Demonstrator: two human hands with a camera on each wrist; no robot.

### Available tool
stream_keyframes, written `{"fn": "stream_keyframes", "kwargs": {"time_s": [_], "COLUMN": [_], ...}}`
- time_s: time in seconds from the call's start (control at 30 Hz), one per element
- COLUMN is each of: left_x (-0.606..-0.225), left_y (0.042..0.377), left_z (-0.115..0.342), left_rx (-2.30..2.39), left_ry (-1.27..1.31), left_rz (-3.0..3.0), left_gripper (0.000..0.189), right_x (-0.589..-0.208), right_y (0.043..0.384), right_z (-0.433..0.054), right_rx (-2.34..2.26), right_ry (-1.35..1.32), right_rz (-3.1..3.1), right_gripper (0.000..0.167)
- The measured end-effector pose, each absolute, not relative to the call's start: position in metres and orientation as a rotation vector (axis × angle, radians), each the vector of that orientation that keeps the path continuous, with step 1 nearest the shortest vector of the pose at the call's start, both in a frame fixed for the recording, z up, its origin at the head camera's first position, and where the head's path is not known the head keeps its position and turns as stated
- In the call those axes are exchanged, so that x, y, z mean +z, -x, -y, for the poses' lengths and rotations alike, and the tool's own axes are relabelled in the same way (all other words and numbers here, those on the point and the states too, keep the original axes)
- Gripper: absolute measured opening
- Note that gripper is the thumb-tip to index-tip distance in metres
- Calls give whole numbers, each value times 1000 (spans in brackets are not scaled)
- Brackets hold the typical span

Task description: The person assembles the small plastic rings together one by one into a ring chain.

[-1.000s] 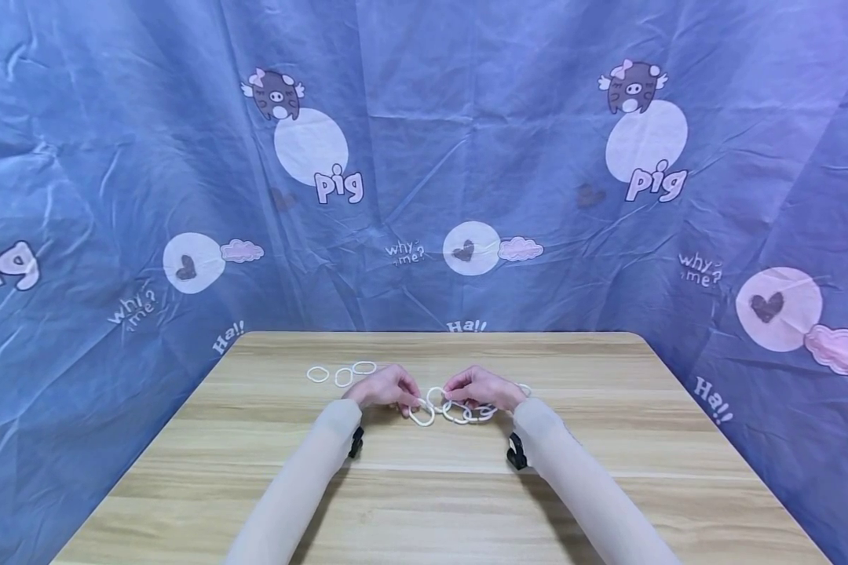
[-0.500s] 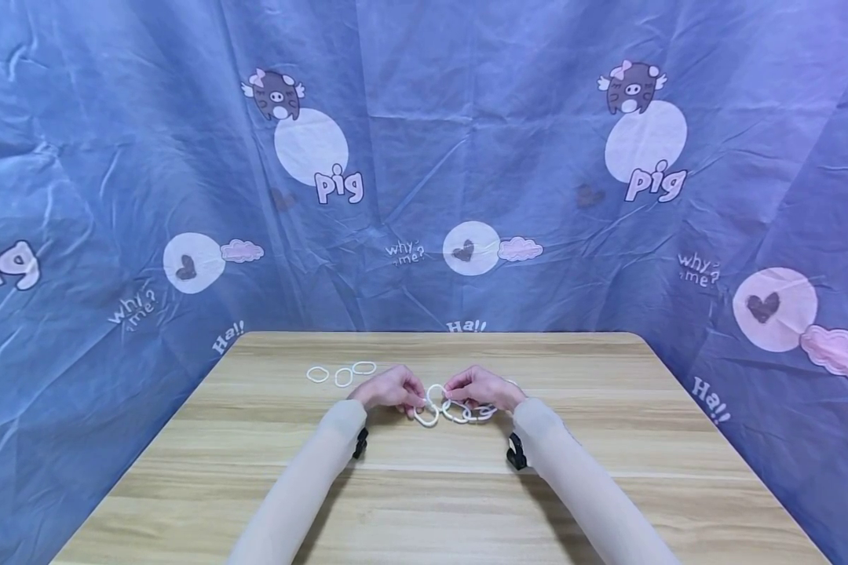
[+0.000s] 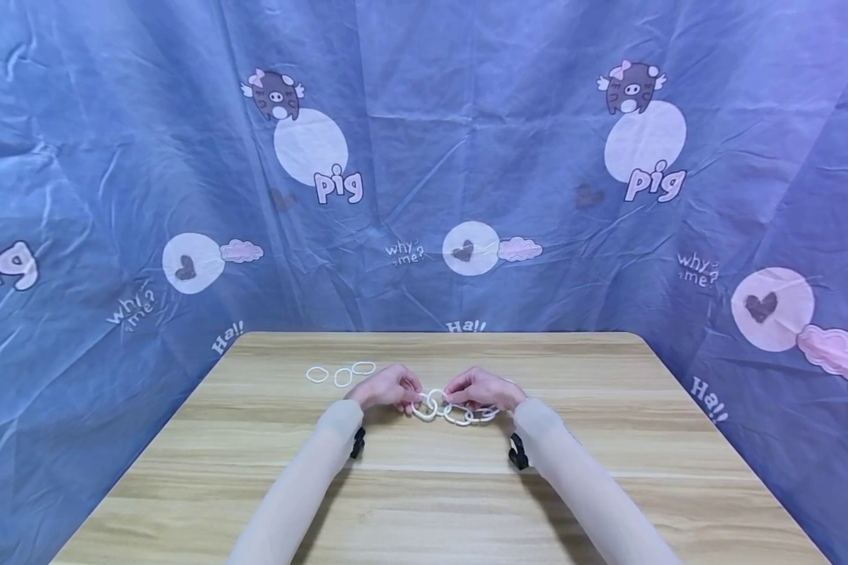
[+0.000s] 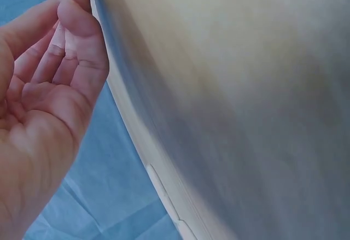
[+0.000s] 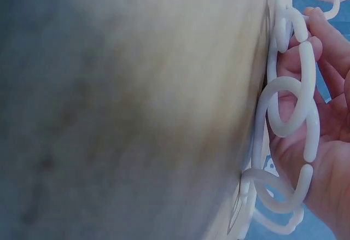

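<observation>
We had the left hand (image 3: 392, 386) pinching a white ring (image 3: 424, 417) at its four o'clock; the right hand (image 3: 482, 388) pinched the end ring (image 3: 435, 391) of a white chain (image 3: 459, 423), between its eight and nine. Both rings overlapped between the hands, about equally near each; we couldn't tell if they were linked. We read the chain's long axis as roughly nine to three, running beside the right palm. Loose rings (image 3: 317, 381) lay on the table (image 3: 396, 486), nine to ten o'clock from the left hand
</observation>
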State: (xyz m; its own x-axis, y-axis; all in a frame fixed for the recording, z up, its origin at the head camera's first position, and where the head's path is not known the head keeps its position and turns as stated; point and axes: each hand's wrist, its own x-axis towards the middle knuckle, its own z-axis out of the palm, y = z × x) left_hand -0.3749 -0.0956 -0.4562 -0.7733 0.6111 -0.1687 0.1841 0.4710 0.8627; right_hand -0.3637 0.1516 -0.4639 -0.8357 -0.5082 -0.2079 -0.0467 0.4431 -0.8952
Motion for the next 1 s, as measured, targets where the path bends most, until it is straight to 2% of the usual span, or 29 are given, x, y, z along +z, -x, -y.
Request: {"fn": "stream_keyframes", "kwargs": {"time_s": [0.57, 1.0], "left_x": [-454, -449], "left_y": [376, 373], "left_z": [100, 94], "left_rx": [1434, 1450], "left_ry": [-528, -563], "left_rz": [-2163, -2141], "left_gripper": [20, 22], "right_x": [-460, -453], "right_y": [363, 363], "right_z": [-160, -139], "right_rx": [-1357, -1354], "right_ry": [391, 513], "right_rz": [-2273, -2302], "right_gripper": [22, 27]}}
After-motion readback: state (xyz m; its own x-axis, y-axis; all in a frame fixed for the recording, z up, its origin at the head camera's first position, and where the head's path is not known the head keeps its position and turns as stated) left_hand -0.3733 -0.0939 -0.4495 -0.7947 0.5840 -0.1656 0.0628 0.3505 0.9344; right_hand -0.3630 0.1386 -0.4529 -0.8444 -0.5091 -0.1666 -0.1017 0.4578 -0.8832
